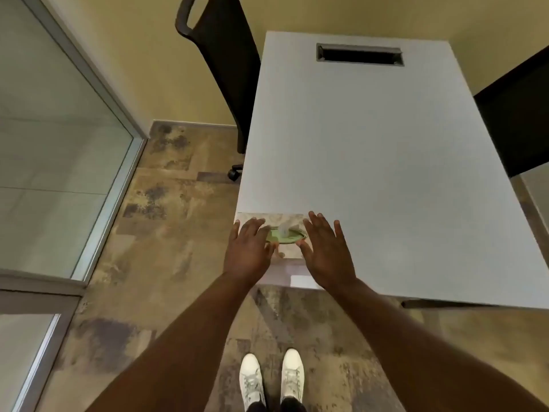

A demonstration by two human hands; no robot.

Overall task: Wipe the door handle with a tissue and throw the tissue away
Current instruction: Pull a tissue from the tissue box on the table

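A beige tissue box [289, 249] sits on the near left corner of the white table [386, 173]. Its green oval opening shows a white tissue [282, 231] poking up. My left hand [248, 252] hovers over the box's left end, fingers spread, holding nothing. My right hand [325, 251] is over the box's right end, also flat with fingers apart. Both palms face down. No door handle is visible in the head view.
A glass partition with a metal frame [98, 162] runs along the left. A black office chair [225, 63] stands left of the table and a dark chair [517, 120] at the right. The table has a cable slot [359, 55]. My white shoes [271, 379] stand on patterned carpet.
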